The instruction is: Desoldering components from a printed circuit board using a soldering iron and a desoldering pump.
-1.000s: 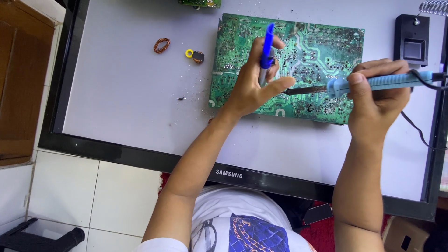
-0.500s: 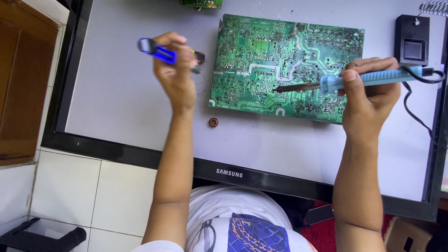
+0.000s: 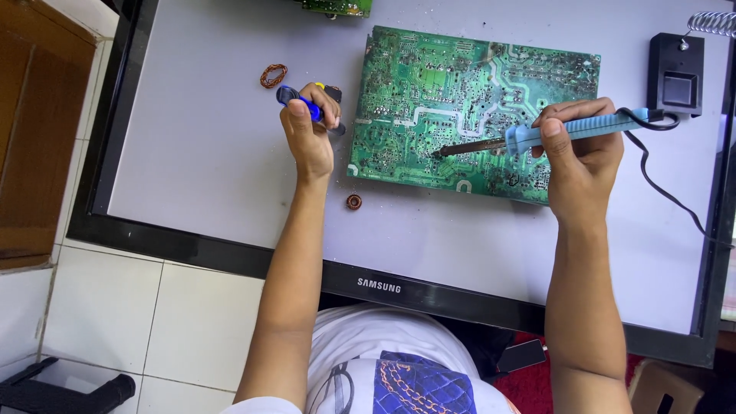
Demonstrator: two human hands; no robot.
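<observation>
- Both grips were closed tight on tools.
- The right hand [image 3: 583,157] was clamped around the light blue handle of a soldering iron [image 3: 571,130].
- The iron's dark metal tip rested on the green circuit board [image 3: 429,84], near the middle of the board's lower part.
- A black cord ran from the back of the iron and curled down the right side.
- The left hand [image 3: 309,138] was wrapped around a dark blue tool [image 3: 295,98], just left of the board.
- I could not tell what kind of tool it was.
- The board lay flat on a big pale screen panel [image 3: 192,169] with a black frame.
- A small copper wire ring [image 3: 273,75] sat near the left hand, up and to the left.
- A small round copper coil [image 3: 353,202] lay just below the board's left corner.
- A black box [image 3: 675,73] stood to the right of the board.
</observation>
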